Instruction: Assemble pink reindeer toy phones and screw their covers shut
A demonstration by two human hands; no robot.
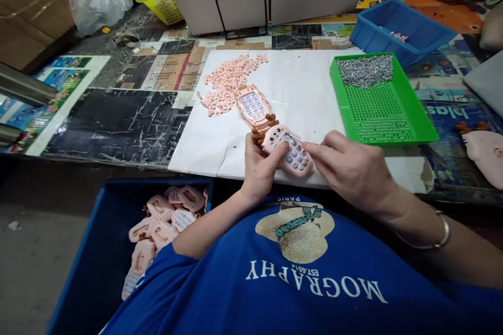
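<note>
My left hand (pixel 261 167) is wrapped round a pink toy phone (pixel 296 159) with brown antlers and a printed face, its thumb on the keypad side. My right hand (pixel 348 165) pinches a thin metal tool (pixel 295 138) whose tip reaches the upper keys of the phone. Just beyond the phone lies an open pink shell (pixel 253 105) with a keypad sheet in it. A heap of small pink pieces (pixel 228 81) is spread on the white board (pixel 302 84) behind and left of that shell.
On the right stands a green tray (pixel 416 115) with small metal parts, and behind it a blue bin (pixel 424 31). A yellow basket (pixel 167 8) is at the back left. Below the table's front edge, a blue crate (pixel 92 241) holds several pink shells. Another pink toy (pixel 487 154) lies far right.
</note>
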